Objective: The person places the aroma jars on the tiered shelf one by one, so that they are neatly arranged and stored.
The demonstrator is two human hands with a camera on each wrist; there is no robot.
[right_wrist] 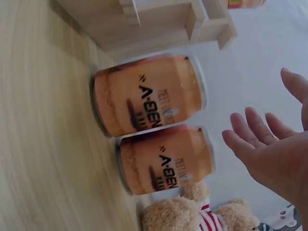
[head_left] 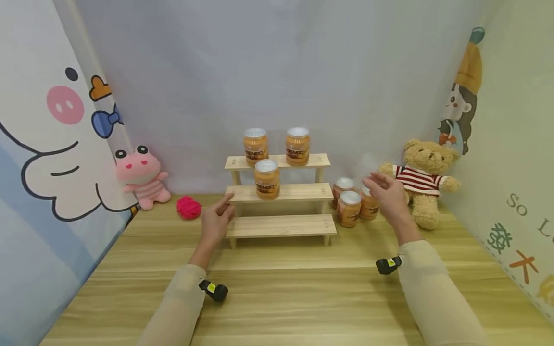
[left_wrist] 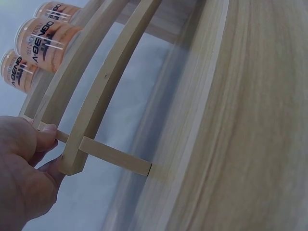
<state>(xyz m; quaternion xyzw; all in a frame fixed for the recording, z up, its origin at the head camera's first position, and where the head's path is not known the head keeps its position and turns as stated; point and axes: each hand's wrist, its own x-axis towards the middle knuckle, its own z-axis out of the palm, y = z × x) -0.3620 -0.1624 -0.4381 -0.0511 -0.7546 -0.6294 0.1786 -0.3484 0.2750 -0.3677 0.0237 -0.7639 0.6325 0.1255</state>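
Wooden shelves (head_left: pixel 281 226) hold three jars (head_left: pixel 267 183); the left hand (head_left: pixel 215 220) pinches their left end, the right hand (head_left: pixel 391 199) (fingers apart) hovers near right-side jars (head_left: pixel 348 210).

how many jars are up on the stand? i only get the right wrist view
Observer: Three jars are on the stand: two on the top shelf, one on the middle.
Operator: anything touching it
Observer: Yes, the left hand is touching its left end.
Operator: i see two more jars down here, is that all
Observer: No, the head view shows a third jar with them on the table.
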